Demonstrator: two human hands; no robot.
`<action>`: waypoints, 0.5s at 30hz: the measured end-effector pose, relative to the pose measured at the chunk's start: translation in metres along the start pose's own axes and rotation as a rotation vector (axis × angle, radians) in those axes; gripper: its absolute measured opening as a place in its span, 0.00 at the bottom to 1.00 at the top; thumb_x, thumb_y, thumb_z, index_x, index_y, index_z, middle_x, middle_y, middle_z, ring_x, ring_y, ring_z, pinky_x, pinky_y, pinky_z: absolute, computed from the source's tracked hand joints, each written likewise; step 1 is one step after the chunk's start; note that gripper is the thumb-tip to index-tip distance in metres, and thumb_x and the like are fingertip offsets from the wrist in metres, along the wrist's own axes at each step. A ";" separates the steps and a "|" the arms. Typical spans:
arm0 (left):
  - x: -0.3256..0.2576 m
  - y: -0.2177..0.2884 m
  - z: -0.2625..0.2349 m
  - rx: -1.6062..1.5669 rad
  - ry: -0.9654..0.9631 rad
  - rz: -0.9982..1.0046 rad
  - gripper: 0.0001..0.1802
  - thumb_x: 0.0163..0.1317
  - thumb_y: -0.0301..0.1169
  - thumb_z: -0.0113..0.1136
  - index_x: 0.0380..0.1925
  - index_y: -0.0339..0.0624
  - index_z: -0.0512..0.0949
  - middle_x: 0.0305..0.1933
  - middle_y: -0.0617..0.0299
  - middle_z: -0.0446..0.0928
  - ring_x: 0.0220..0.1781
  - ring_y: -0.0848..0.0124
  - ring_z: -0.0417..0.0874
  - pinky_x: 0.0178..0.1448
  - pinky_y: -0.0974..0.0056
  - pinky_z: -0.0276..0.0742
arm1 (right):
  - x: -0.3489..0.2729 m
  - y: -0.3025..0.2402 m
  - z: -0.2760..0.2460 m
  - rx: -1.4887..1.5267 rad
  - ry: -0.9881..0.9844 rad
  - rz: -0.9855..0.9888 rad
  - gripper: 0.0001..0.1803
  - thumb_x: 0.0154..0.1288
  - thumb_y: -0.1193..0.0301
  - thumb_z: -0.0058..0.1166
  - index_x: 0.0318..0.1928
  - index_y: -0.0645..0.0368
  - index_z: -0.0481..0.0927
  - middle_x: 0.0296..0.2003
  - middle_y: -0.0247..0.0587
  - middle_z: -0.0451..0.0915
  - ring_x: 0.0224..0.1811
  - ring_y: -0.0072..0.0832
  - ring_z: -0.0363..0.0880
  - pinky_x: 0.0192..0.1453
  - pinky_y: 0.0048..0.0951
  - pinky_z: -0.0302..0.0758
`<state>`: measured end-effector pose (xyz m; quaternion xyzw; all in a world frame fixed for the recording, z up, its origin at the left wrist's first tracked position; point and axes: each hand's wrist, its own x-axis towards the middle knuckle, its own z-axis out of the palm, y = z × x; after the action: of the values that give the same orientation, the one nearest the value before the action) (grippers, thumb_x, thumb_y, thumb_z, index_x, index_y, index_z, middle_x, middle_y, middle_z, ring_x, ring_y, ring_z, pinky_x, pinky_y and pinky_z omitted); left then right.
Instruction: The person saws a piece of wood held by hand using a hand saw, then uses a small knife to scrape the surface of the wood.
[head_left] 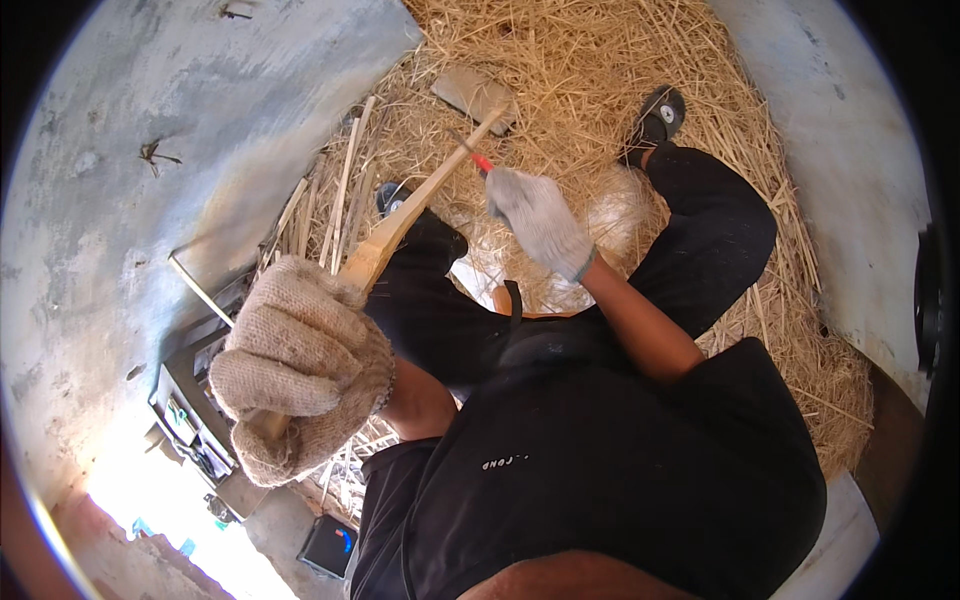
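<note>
My left hand (300,360), in a thick beige knit glove, grips the near end of a long pale wooden stick (420,195) that slants up and away toward the straw. My right hand (538,218), in a grey glove, holds a thin tool with a red handle (480,160) against the stick near its far end. Both hands are raised above my knees, which are in black trousers. The blade end of the tool is small and hard to make out.
Loose straw (600,70) covers the ground ahead. Several split wooden strips (340,195) lie at the left by a grey concrete wall (120,150). A flat grey stone (475,95) rests in the straw. A metal box of small items (195,420) stands low left.
</note>
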<state>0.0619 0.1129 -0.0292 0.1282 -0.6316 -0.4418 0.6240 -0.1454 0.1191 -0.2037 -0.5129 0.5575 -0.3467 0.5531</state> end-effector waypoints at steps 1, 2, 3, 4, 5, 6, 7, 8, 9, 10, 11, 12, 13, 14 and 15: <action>-0.002 -0.001 -0.001 0.003 0.004 0.010 0.18 0.68 0.42 0.48 0.21 0.48 0.74 0.17 0.63 0.71 0.21 0.66 0.74 0.37 0.56 0.75 | -0.013 -0.017 0.000 0.032 -0.046 0.009 0.32 0.78 0.47 0.40 0.37 0.68 0.79 0.26 0.50 0.80 0.31 0.35 0.78 0.37 0.37 0.73; -0.004 -0.002 -0.001 0.003 0.008 0.021 0.18 0.68 0.43 0.48 0.21 0.49 0.74 0.17 0.63 0.71 0.20 0.67 0.73 0.36 0.57 0.74 | -0.022 -0.025 0.001 0.063 -0.090 0.019 0.30 0.79 0.50 0.43 0.38 0.68 0.79 0.26 0.49 0.80 0.31 0.33 0.79 0.36 0.36 0.73; -0.006 -0.003 0.001 0.017 0.033 0.036 0.20 0.68 0.45 0.49 0.21 0.48 0.75 0.17 0.64 0.73 0.19 0.67 0.75 0.35 0.58 0.75 | -0.028 -0.029 0.007 0.054 -0.075 -0.011 0.27 0.78 0.52 0.45 0.38 0.67 0.80 0.25 0.49 0.79 0.29 0.33 0.78 0.34 0.37 0.73; -0.008 -0.006 0.005 0.030 0.057 0.053 0.22 0.68 0.48 0.49 0.21 0.48 0.76 0.17 0.64 0.75 0.19 0.67 0.77 0.33 0.59 0.76 | -0.031 -0.033 0.014 0.045 -0.060 -0.044 0.25 0.77 0.54 0.48 0.37 0.67 0.80 0.23 0.49 0.78 0.27 0.33 0.78 0.33 0.37 0.73; -0.010 -0.007 0.008 0.043 0.081 0.069 0.24 0.68 0.51 0.49 0.20 0.48 0.78 0.17 0.64 0.77 0.18 0.67 0.78 0.31 0.59 0.77 | -0.032 -0.034 0.017 0.036 -0.044 -0.076 0.23 0.76 0.55 0.50 0.37 0.66 0.80 0.22 0.49 0.77 0.25 0.33 0.78 0.32 0.37 0.73; -0.010 -0.008 0.010 0.012 0.009 0.059 0.16 0.65 0.44 0.52 0.21 0.51 0.74 0.16 0.67 0.70 0.19 0.69 0.72 0.37 0.60 0.72 | -0.032 -0.031 0.017 -0.014 -0.036 -0.096 0.22 0.76 0.56 0.51 0.37 0.65 0.81 0.21 0.49 0.77 0.24 0.35 0.78 0.30 0.38 0.73; -0.010 -0.008 0.009 0.011 0.013 0.064 0.16 0.65 0.43 0.53 0.21 0.51 0.74 0.16 0.66 0.70 0.20 0.68 0.72 0.38 0.60 0.72 | -0.030 -0.029 0.018 -0.060 -0.029 -0.122 0.21 0.75 0.56 0.52 0.36 0.63 0.81 0.20 0.49 0.77 0.22 0.38 0.79 0.29 0.39 0.73; -0.010 -0.008 0.009 0.010 0.018 0.068 0.15 0.65 0.43 0.53 0.21 0.50 0.74 0.16 0.66 0.70 0.20 0.68 0.73 0.38 0.60 0.72 | -0.027 -0.025 0.020 -0.106 -0.023 -0.149 0.20 0.75 0.56 0.53 0.36 0.62 0.81 0.19 0.50 0.77 0.21 0.40 0.79 0.28 0.40 0.73; -0.012 -0.007 0.008 0.010 0.023 0.072 0.15 0.65 0.42 0.53 0.21 0.50 0.74 0.17 0.66 0.70 0.21 0.68 0.73 0.39 0.59 0.72 | -0.022 -0.021 0.023 -0.189 0.010 -0.194 0.21 0.74 0.53 0.53 0.35 0.60 0.81 0.19 0.50 0.77 0.22 0.44 0.80 0.27 0.43 0.74; -0.013 -0.004 0.003 -0.002 0.031 0.055 0.15 0.65 0.42 0.52 0.21 0.50 0.74 0.17 0.65 0.70 0.22 0.68 0.73 0.40 0.59 0.72 | -0.018 -0.016 0.029 -0.264 0.041 -0.240 0.22 0.73 0.50 0.54 0.35 0.58 0.80 0.19 0.49 0.78 0.23 0.48 0.80 0.27 0.45 0.74; -0.016 -0.002 -0.006 -0.017 0.037 0.048 0.16 0.65 0.42 0.52 0.21 0.49 0.74 0.17 0.65 0.70 0.23 0.67 0.74 0.40 0.58 0.73 | -0.013 -0.010 0.035 -0.344 0.078 -0.293 0.23 0.72 0.47 0.54 0.34 0.55 0.80 0.19 0.49 0.78 0.23 0.52 0.81 0.27 0.47 0.75; -0.018 -0.001 -0.013 -0.030 0.044 0.041 0.16 0.66 0.42 0.51 0.21 0.49 0.74 0.17 0.64 0.70 0.24 0.67 0.74 0.40 0.57 0.73 | -0.011 -0.001 0.042 -0.364 0.120 -0.307 0.24 0.72 0.47 0.54 0.33 0.55 0.80 0.19 0.49 0.78 0.23 0.52 0.81 0.27 0.48 0.75; -0.020 0.003 -0.017 -0.039 0.054 0.020 0.16 0.66 0.41 0.50 0.21 0.48 0.74 0.17 0.64 0.70 0.25 0.66 0.74 0.40 0.57 0.73 | -0.009 0.008 0.051 -0.384 0.159 -0.324 0.24 0.71 0.46 0.54 0.33 0.55 0.79 0.19 0.49 0.78 0.23 0.52 0.81 0.27 0.48 0.75; -0.020 0.005 -0.019 -0.047 0.059 0.009 0.17 0.66 0.41 0.48 0.21 0.48 0.74 0.17 0.63 0.70 0.25 0.66 0.75 0.40 0.56 0.72 | -0.006 0.012 0.057 -0.405 0.204 -0.350 0.24 0.71 0.46 0.54 0.32 0.55 0.79 0.18 0.50 0.78 0.23 0.52 0.81 0.27 0.48 0.75; -0.021 0.008 -0.022 -0.055 0.064 -0.003 0.17 0.67 0.41 0.47 0.21 0.47 0.74 0.17 0.63 0.70 0.26 0.65 0.75 0.40 0.56 0.72 | -0.005 0.014 0.060 -0.423 0.205 -0.342 0.25 0.71 0.46 0.54 0.32 0.56 0.79 0.18 0.50 0.78 0.23 0.52 0.81 0.27 0.49 0.75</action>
<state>0.0885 0.1235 -0.0416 0.1260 -0.5988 -0.4557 0.6465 -0.0909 0.1378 -0.2249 -0.6659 0.5756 -0.3611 0.3081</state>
